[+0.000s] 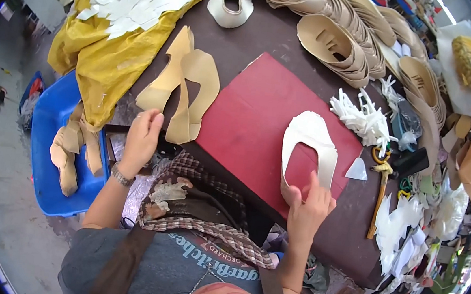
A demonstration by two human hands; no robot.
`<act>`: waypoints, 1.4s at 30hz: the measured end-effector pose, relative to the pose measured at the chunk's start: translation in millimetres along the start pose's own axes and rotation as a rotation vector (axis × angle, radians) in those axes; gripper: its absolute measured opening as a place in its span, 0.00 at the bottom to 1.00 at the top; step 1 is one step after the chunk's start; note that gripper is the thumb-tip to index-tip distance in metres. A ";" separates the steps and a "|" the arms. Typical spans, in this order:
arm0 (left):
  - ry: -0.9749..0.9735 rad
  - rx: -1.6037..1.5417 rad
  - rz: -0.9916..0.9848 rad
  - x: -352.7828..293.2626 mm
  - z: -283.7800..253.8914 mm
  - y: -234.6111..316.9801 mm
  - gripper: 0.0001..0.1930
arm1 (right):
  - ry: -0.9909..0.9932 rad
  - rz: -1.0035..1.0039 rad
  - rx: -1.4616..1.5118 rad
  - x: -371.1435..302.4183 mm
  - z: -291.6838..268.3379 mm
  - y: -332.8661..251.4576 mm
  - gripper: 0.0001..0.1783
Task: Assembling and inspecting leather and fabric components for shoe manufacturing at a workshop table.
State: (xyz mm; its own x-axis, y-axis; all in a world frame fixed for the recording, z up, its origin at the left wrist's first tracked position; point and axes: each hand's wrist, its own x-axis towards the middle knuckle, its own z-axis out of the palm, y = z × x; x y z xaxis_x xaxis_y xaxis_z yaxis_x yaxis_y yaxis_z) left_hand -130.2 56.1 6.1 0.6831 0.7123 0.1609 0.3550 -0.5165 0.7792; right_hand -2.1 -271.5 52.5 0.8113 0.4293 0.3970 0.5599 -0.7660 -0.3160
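Observation:
A tan shoe upper (202, 73) and another tan cut piece (164, 84) lie overlapping at the table's left edge. My left hand (145, 135) is at the lower end of the tan piece, its fingers bent and closed on that edge. A white shoe upper (309, 126) with a large oval opening lies on a red board (245, 113). My right hand (311, 209) is at the near end of this white upper. Its index finger is stretched out and the thumb stands apart, with nothing gripped between them.
Stacked tan uppers (337, 48) line the far table edge; a white upper (229, 10) stands nearby. White strips (363, 118), a small white piece (356, 169) and a wooden-handled hammer (380, 192) are at right. Left are a yellow cloth (96, 67) and a blue bin (50, 143).

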 end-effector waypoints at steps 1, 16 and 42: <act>-0.017 0.049 0.003 -1.3 6.2 -13.3 0.17 | 0.132 0.038 -0.010 7.9 1.2 -14.3 0.18; 0.162 -0.255 0.166 -20.0 38.3 28.3 0.40 | -0.472 0.225 1.230 87.0 141.8 -137.0 0.26; -0.117 -0.378 0.275 -36.9 40.5 54.8 0.17 | -0.177 0.559 1.653 57.8 106.3 -67.1 0.19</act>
State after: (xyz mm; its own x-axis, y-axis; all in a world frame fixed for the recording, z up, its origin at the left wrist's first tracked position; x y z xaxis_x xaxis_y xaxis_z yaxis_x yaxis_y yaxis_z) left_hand -110.1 -17.8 18.3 0.7942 0.5040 0.3393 -0.0910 -0.4535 0.8866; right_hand 25.1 -144.4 5.0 0.8932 0.4358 -0.1108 -0.2911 0.3727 -0.8811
